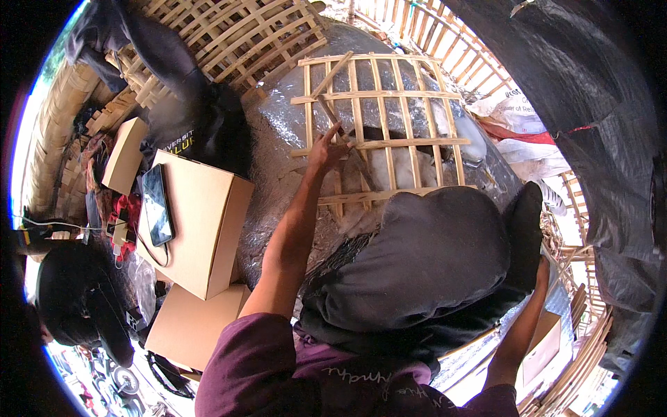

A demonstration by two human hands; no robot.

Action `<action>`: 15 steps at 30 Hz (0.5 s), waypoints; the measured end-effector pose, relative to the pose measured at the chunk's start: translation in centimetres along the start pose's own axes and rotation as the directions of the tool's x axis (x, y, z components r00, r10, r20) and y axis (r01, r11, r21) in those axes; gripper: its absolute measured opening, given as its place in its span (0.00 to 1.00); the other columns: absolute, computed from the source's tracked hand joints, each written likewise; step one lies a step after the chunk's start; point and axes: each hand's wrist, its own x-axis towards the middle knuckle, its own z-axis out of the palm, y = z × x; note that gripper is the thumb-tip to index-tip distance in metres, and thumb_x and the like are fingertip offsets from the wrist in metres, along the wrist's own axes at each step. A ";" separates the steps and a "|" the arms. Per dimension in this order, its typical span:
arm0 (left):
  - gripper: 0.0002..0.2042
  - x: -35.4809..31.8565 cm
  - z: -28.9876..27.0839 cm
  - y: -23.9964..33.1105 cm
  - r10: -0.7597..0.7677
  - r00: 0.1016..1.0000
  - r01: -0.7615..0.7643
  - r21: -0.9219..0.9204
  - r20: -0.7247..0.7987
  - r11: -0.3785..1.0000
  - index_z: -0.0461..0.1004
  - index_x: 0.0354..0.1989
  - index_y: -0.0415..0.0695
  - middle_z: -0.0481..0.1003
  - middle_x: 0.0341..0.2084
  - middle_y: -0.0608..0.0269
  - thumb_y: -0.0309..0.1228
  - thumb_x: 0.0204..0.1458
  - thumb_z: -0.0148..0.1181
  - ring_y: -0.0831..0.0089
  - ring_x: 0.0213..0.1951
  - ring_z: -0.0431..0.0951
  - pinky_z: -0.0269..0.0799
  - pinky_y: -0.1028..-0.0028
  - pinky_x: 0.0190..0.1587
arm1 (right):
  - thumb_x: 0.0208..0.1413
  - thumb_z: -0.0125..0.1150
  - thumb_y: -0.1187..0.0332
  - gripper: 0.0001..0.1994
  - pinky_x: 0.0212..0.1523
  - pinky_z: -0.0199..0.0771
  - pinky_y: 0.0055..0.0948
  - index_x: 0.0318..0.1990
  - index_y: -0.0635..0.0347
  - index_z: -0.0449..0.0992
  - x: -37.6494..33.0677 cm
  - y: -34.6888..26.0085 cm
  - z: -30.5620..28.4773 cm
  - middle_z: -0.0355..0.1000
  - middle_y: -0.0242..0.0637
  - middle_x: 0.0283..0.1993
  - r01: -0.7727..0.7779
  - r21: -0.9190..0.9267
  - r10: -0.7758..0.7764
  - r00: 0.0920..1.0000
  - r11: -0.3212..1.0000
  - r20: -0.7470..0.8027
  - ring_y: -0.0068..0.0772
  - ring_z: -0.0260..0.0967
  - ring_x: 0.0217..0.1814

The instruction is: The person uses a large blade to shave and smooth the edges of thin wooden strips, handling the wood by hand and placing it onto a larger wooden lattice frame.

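In front of me lies a lattice of pale bamboo slats (388, 104), several lengthwise strips crossed by several others. My left hand (328, 150) reaches to its left side, closed around a thin brownish strip (325, 110) that slants across the lattice. The index finger lies along this strip. A short pale slat (333, 73) slants across the lattice's upper left corner, close to the strip's far end. My right hand (542, 267) is down at the right, beside my dark-clothed leg (451, 250); its fingers are mostly hidden.
Cardboard boxes (226, 229) stand at the left, with a phone (158, 205) and its cable on top. Another woven bamboo panel (240, 38) is behind. A person in dark clothes (201, 125) sits at far left. Black sheeting (556, 69) hangs at right, near white sacks (517, 115).
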 end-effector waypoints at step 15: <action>0.32 -1.3 -2.4 2.5 0.051 0.999 -0.049 0.245 0.002 0.968 0.63 0.61 0.59 0.71 0.46 0.40 0.48 0.45 0.66 0.48 0.47 0.74 0.71 0.59 0.49 | 0.57 0.46 0.65 0.16 0.47 0.67 0.38 0.42 0.68 0.74 -1.0 -5.4 1.2 0.74 0.53 0.41 -0.040 -0.067 0.040 0.999 0.997 -0.001 0.48 0.72 0.45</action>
